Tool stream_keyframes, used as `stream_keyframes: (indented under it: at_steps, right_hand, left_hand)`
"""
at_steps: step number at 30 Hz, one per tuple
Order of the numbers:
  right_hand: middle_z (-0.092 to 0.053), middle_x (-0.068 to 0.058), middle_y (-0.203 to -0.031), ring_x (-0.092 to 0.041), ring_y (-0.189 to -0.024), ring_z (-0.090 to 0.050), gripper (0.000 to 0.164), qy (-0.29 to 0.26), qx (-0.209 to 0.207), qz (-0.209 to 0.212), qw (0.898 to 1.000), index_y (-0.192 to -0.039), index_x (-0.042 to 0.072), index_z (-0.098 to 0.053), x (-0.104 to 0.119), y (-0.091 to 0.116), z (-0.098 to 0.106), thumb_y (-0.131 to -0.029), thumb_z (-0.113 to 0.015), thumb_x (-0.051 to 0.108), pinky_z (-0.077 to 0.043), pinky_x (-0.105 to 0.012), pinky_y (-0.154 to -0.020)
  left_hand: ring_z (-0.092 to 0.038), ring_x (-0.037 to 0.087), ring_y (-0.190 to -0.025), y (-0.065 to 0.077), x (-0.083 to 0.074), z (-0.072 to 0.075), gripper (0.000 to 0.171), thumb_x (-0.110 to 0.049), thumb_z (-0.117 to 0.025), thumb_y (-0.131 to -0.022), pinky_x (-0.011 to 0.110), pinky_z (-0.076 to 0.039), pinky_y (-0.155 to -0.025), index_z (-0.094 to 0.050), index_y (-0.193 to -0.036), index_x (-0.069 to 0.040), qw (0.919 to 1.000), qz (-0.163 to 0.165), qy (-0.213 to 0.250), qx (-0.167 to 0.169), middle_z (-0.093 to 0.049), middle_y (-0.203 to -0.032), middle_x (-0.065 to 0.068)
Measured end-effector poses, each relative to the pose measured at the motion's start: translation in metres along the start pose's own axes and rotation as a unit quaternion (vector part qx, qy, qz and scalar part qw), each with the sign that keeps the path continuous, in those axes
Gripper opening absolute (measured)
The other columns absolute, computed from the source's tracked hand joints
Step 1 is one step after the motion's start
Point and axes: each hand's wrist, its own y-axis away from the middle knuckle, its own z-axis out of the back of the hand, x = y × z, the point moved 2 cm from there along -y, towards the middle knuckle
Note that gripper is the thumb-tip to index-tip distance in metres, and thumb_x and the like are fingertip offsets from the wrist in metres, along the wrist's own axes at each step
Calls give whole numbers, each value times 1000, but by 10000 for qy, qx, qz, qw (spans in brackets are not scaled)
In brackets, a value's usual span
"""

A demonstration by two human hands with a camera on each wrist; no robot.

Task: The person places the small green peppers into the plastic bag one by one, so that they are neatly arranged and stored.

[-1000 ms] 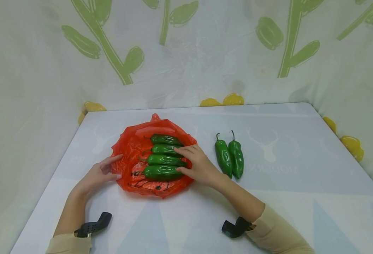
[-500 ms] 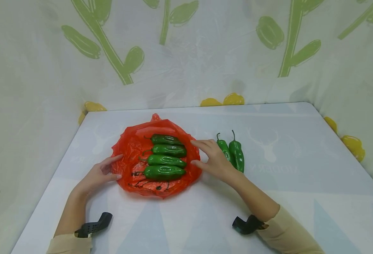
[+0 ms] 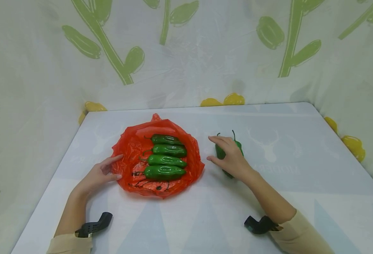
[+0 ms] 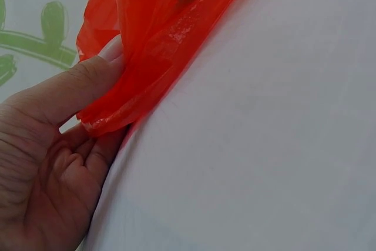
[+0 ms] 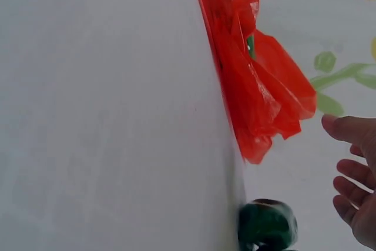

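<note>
In the head view, a red plastic bag [image 3: 194, 165] lies spread on the table with its mouth up. Several green peppers [image 3: 165, 173] rest in a row inside it. My left hand [image 3: 95, 176] pinches the bag's left rim; the left wrist view shows the thumb [image 4: 88, 80] on one side of the film and fingers below. Over two more green peppers on the table, a left one [image 3: 219, 152] and a right one [image 3: 239, 144], hovers my right hand [image 3: 230, 157]. Its fingers are spread, hold nothing, and partly hide both. The right wrist view shows one blurred pepper end [image 5: 267, 224].
The white table [image 3: 301, 211] carries faint printed triangles and deer heads. Behind it hangs a pale curtain [image 3: 218, 53] with green leaves and yellow flowers. A black wrist camera is strapped to each forearm, the left one [image 3: 94, 225] and the right one [image 3: 261, 225].
My right hand has let go of the bottom peppers' side of the bag area and moved right, over the two loose peppers. The bag's right rim has spread outward. My left hand stays put.
</note>
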Motion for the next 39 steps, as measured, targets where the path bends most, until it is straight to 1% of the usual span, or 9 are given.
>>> stream_keyframes:
  at_steps: [6,14,17,20,21,23,25,34,39]
  right_hand:
    - [-58,-18,-125,-33,-116,-49,64,13,-184,-78,9998,-127,0,-55,-15,10,13,-69,-83,6,-49,-50,-92]
    - [-56,-20,-127,-36,-119,-48,66,-71,-342,-646,9973,-128,-2,-54,-34,21,28,-69,-83,4,-44,-53,-96]
    - [-56,-20,-127,-34,-116,-51,66,-119,-469,-745,9960,-128,-2,-54,-42,23,32,-69,-82,3,-45,-37,-97]
    - [-55,-20,-128,-34,-114,-52,66,-198,-457,-948,9942,-129,-3,-53,-50,25,33,-70,-81,2,-45,-35,-93]
    - [-54,-20,-129,-34,-114,-52,66,-223,-397,-1063,9933,-130,-3,-52,-53,26,33,-71,-81,3,-45,-35,-93]
    - [-51,-21,-132,-36,-115,-51,66,-309,-235,-1348,9901,-132,-4,-49,-57,27,33,-73,-79,3,-45,-47,-92]
    - [-49,-22,-134,-37,-115,-49,67,-381,-60,-1618,9861,-134,-3,-47,-61,28,32,-75,-77,4,-44,-51,-94]
    - [-42,-25,-140,-42,-113,-51,68,-431,565,-2365,9690,-141,-3,-37,-70,31,30,-83,-71,8,-47,-53,-93]
    - [-40,-27,-140,-43,-118,-46,71,-365,982,-2811,9539,-144,-3,-30,-72,33,27,-85,-67,11,-42,-56,-97]
  left_hand:
    - [-18,47,-139,0,0,0,74,-26,-71,-84,62,-31,-102,-34,-147,-10,10000,-93,16,-20,-20,-154,23]
    - [-20,47,-139,1,0,0,75,-26,-71,-83,61,-33,-101,-34,-147,-11,10000,-49,22,-21,-21,-154,23]
    - [-18,47,-139,1,0,0,75,-26,-72,-83,61,-33,-101,-34,-147,-11,10000,-38,32,-20,-19,-154,23]
    - [-17,46,-140,0,-1,0,76,-26,-72,-83,61,-32,-101,-34,-147,-12,10000,-12,43,-14,-18,-154,23]
    - [-17,46,-140,0,-1,0,76,-26,-72,-83,61,-32,-101,-34,-147,-11,10000,-15,31,-14,-19,-154,23]
    - [-17,46,-140,0,-1,0,76,-26,-72,-83,61,-31,-102,-34,-147,-11,10000,-6,43,-7,-19,-154,23]
    - [-17,46,-140,0,-1,0,76,-26,-72,-83,62,-31,-102,-34,-147,-11,10000,5,48,-3,-19,-154,23]
    - [-17,46,-139,1,-2,0,73,-25,-71,-84,62,-31,-102,-35,-146,-10,9999,-118,31,-20,-20,-154,23]
    - [-17,46,-140,0,-2,0,74,-24,-71,-84,62,-31,-103,-35,-146,-10,9999,-68,106,-25,-20,-154,22]
